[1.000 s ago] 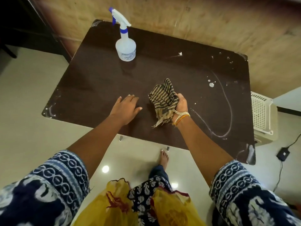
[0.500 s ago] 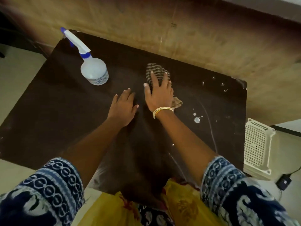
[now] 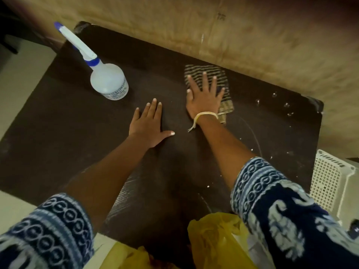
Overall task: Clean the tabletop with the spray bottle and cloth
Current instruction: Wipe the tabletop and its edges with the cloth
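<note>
Our right hand (image 3: 206,100) lies flat with fingers spread, pressing the striped cloth (image 3: 223,74) against the tabletop (image 3: 77,133) near its far edge; nothing is clasped. Our left hand (image 3: 149,127) rests open and empty on the bare middle, just beside it. The spray bottle (image 3: 108,82) stands untouched toward the far left corner. We judge the wiping under way but unfinished: white specks (image 3: 285,105) and a pale curved streak (image 3: 256,140) remain toward the right edge. The cloth looks thin and folded, brown with pale stripes.
</note>
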Demonstrator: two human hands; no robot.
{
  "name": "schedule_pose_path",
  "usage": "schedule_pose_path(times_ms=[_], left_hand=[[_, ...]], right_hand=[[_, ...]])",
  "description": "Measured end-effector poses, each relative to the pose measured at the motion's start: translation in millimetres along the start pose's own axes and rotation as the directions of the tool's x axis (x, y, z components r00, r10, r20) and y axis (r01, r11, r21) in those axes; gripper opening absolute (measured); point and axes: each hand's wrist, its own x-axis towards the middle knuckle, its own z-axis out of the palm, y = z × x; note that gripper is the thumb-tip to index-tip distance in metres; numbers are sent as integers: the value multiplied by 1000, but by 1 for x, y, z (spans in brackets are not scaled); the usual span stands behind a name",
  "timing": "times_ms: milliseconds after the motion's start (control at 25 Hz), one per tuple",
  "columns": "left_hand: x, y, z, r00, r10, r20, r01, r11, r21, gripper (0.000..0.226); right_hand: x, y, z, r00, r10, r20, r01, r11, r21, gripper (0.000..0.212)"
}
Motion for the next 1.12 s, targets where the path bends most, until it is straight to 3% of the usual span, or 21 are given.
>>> schedule_pose_path(times_ms=[80, 200, 280, 320, 360, 440, 480, 560, 640, 720, 800, 960, 1040, 1120], left_hand=[[-1, 1, 0, 1000, -7, 15, 7, 999, 48, 104], [-1, 2, 1, 1000, -13, 11, 12, 997, 73, 104], [-1, 3, 4, 1000, -22, 6, 21, 996, 84, 103], [-1, 4, 5, 1000, -28, 3, 27, 996, 84, 103], [0, 5, 7, 999, -35, -1, 35, 996, 79, 103], [1, 7, 7, 999, -47, -6, 47, 995, 89, 103], [1, 8, 7, 999, -51, -2, 51, 994, 98, 103], [1, 11, 6, 998, -66, 5, 65, 991, 116, 103], [2, 12, 3, 997, -74, 13, 71, 986, 153, 103], [2, 13, 0, 997, -67, 48, 59, 986, 156, 104], [2, 14, 1, 996, -79, 39, 71, 981, 182, 104], [1, 15, -1, 996, -80, 48, 71, 984, 165, 103], [2, 15, 0, 995, -90, 43, 81, 982, 173, 103], [2, 15, 1, 995, -91, 41, 82, 979, 189, 103]], right_hand=[[2, 44, -9, 974, 224, -38, -223, 974, 31, 53], [-12, 89, -20, 849, 526, -51, -520, 848, 98, 53], [-10, 72, -20, 785, 619, -28, -610, 779, 145, 53], [-5, 52, -18, 803, 596, -28, -586, 797, 146, 54], [-1, 29, -14, 862, 506, -30, -499, 857, 125, 54], [-1, -17, -5, 990, 138, -17, -137, 989, 52, 54], [-6, -35, 2, 998, -70, 9, 70, 997, 17, 53], [-21, -49, 12, 924, -370, 98, 376, 926, -45, 51], [-8, -37, 8, 894, -435, 104, 442, 895, -60, 50], [10, -5, -2, 967, -254, 30, 255, 967, -21, 51], [20, 46, -14, 998, 42, -46, -42, 999, 2, 53], [-11, 107, -28, 866, 499, -43, -492, 864, 109, 54], [-21, 81, -23, 843, 538, -20, -530, 837, 138, 55], [-34, 42, -11, 947, 320, -28, -317, 946, 74, 56]])
